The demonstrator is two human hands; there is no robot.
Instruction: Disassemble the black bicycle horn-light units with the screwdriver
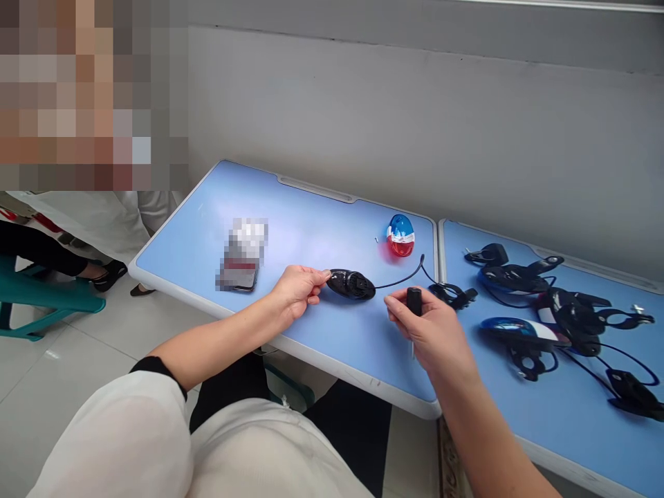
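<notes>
My left hand [298, 292] pinches the left end of a black oval housing [351, 284], which lies at the blue table's surface or just above it. A thin black cable [399, 282] runs from the housing's right end towards a black clamp [452, 295]. In my right hand [428, 318] is a screwdriver [413, 301]; its black handle shows above the fingers and a thin metal shaft below them. Beyond the hands rests a glossy oval shell [400, 236] in blue, white and red, with a tiny screw [377, 240] beside it.
A phone [241, 273] lies at the left of the table [311, 221]. On the adjoining table [498, 415] are several bicycle-light-like units [519, 328] with clamps and cables. A seated person in white is at the far left, near a green stool [46, 294]. A wall [415, 117] stands behind.
</notes>
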